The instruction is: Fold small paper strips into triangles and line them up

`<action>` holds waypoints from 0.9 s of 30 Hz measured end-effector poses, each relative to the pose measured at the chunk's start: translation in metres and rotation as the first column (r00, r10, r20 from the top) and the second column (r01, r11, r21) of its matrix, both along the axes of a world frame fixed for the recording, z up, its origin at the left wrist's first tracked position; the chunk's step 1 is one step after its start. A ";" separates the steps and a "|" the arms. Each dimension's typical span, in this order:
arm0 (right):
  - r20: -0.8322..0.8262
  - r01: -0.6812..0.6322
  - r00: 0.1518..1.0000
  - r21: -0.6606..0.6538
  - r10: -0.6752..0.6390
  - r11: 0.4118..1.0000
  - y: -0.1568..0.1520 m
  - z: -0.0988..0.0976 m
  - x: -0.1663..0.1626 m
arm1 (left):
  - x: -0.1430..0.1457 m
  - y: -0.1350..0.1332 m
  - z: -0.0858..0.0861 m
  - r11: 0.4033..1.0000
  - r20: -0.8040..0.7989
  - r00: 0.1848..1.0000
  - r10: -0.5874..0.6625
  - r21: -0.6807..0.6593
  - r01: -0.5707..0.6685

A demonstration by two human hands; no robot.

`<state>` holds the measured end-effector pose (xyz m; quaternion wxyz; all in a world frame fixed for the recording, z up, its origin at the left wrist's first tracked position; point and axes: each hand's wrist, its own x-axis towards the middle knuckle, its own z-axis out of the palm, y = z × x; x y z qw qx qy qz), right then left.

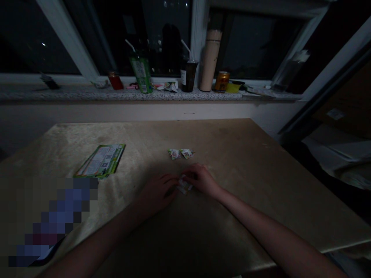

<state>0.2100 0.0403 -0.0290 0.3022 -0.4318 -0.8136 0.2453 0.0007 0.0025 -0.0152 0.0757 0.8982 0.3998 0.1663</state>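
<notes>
On the table's middle, a small folded piece of printed paper [184, 186] lies between my two hands. My left hand [158, 191] is closed with its fingertips at the paper's left edge. From the other side my right hand [204, 181] bends its fingers over the paper's upper right part, thumb and index finger pinched there. Just beyond the hands sit two similar folded triangular pieces, a left one [174, 154] and a right one [187, 153], side by side. The dim light blurs the fingertips and the print.
A stack of green-and-white printed sheets [104, 160] lies on the gold-brown table [232, 143] at left, above a pixelated area. Along the windowsill [95, 94] stand a green carton [141, 75], a dark cup [189, 77] with a straw, a tall pinkish bottle [210, 61] and an orange can [222, 82].
</notes>
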 end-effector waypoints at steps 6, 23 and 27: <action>0.031 -0.011 0.999 0.047 0.010 0.999 -0.001 0.006 0.003 | -0.004 0.003 0.003 0.954 -0.232 0.949 -0.211 0.163 0.252; 0.089 -0.303 0.949 0.000 0.301 0.953 -0.004 0.017 0.024 | -0.006 0.001 0.004 0.947 -0.284 0.924 -0.255 0.120 0.298; 0.121 -0.326 0.940 0.034 0.320 0.945 -0.010 0.019 0.021 | -0.006 0.000 0.001 0.960 -0.251 0.935 -0.249 0.060 0.272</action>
